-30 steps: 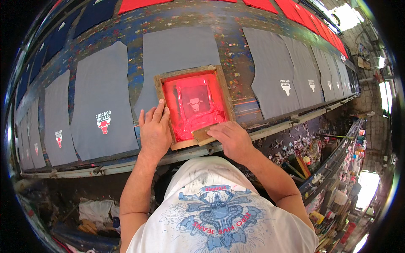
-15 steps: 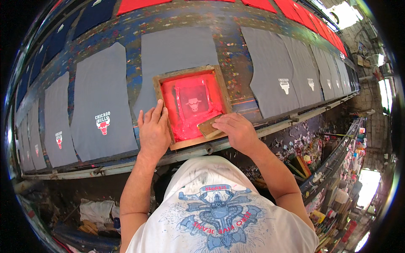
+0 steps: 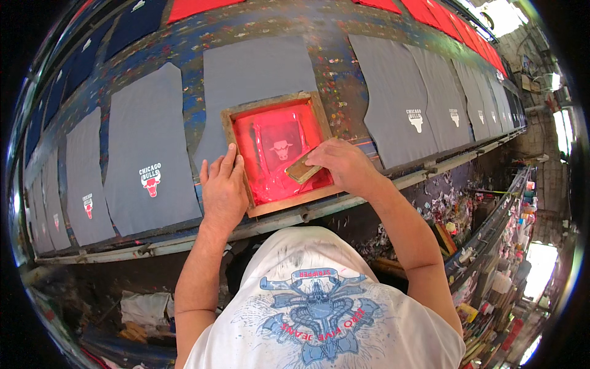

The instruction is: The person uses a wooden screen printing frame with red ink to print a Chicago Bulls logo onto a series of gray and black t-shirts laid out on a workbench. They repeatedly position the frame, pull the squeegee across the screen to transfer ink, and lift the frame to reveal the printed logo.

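A wooden screen frame (image 3: 270,101) coated inside with red ink (image 3: 270,184) sits on a grey fabric piece (image 3: 258,67); a pale bull-head motif shows through its middle. My left hand (image 3: 222,190) lies at the frame's left side, fingers extended and slightly apart, fingertips touching the wood and resting beside it. My right hand (image 3: 347,165) grips a wooden squeegee (image 3: 300,169), angled in the lower right of the screen; its blade edge is hard to make out.
The long, paint-speckled table (image 3: 332,83) carries printed grey pieces (image 3: 138,123) on both sides, navy (image 3: 135,31) and red pieces (image 3: 452,31) beyond. A metal rail (image 3: 153,251) runs along the near edge. A cluttered shelf (image 3: 485,258) stands at right.
My right hand and the squeegee have moved up the screen, away from its near rail. My left hand stays at the frame's left side.
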{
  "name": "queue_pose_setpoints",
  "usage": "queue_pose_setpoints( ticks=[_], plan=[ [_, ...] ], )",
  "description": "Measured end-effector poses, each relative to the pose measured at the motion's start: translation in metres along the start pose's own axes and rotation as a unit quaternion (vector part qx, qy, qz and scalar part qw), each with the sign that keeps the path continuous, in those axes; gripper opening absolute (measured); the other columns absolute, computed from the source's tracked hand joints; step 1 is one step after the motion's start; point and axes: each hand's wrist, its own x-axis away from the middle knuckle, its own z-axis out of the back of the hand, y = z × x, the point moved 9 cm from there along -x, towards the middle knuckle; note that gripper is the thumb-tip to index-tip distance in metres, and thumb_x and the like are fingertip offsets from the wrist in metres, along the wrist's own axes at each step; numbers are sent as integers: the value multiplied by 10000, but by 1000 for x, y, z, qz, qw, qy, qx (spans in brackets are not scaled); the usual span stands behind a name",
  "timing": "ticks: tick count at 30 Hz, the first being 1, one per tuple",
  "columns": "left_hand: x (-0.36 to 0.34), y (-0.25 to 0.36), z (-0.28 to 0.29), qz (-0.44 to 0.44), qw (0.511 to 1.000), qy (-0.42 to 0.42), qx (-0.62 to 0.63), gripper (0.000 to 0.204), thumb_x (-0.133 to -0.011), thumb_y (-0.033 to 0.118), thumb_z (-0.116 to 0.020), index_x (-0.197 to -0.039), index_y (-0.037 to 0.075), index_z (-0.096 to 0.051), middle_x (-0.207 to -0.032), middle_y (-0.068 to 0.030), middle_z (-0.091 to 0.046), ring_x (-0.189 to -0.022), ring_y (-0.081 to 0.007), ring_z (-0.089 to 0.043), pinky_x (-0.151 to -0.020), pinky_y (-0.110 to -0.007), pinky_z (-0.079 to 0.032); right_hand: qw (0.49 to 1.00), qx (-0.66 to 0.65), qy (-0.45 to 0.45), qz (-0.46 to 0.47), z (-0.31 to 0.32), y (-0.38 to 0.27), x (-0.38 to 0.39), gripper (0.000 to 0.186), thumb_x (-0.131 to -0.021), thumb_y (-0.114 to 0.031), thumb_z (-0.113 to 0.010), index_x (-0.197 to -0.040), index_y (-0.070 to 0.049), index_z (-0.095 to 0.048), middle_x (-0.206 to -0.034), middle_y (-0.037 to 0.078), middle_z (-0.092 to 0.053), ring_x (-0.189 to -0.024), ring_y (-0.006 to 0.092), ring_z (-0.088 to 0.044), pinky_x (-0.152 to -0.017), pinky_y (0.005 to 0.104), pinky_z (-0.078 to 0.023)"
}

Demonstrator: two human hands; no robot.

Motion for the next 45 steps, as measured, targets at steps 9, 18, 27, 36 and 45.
queue_pose_setpoints(
  ticks=[9,18,27,36,45],
  plan=[
    [2,0,1,9,1000,15,11,448,-1025,51,-686,-1469,13,-728,-1675,-149,-631,-1465,-359,-629,-1291,-681,-386,998,47,4,-42,-6,-41,34,297,-918,-23,-708,-1192,-65,-816,-1157,121,-828,-1103,370,-778,-1002,503,-622],
    [-4,-6,13,-8,998,-25,50,473,-1001,74,-725,-1472,34,-730,-1691,-141,-604,-1438,-369,-631,-1295,-692,-378,987,113,-3,-111,15,-53,12,455,-921,-20,-685,-1367,-58,-771,-1117,156,-806,-974,373,-777,-879,484,-626],
    [-5,-5,13,-9,999,-35,21,527,-988,122,-771,-1508,57,-710,-1689,-126,-602,-1392,-355,-650,-1293,-698,-394,935,174,103,-293,-15,-17,12,455,-896,-77,-780,-1344,-2,-752,-1108,233,-768,-1011,480,-768,-877,559,-638],
    [-3,-7,11,-13,999,-37,26,500,-1030,148,-741,-1520,53,-703,-1696,-121,-598,-1355,-342,-665,-1293,-697,-392,927,159,115,-318,-19,-7,28,443,-917,-113,-771,-1344,-1,-749,-1152,257,-762,-1041,491,-771,-900,565,-647],
    [-3,-7,10,-20,999,-44,21,559,-979,129,-743,-1527,22,-699,-1712,-139,-584,-1368,-339,-656,-1316,-709,-366,911,36,168,-374,-36,-12,39,366,-942,-29,-785,-1306,3,-768,-1134,208,-782,-1056,371,-785,-956,447,-607]
  ],
)
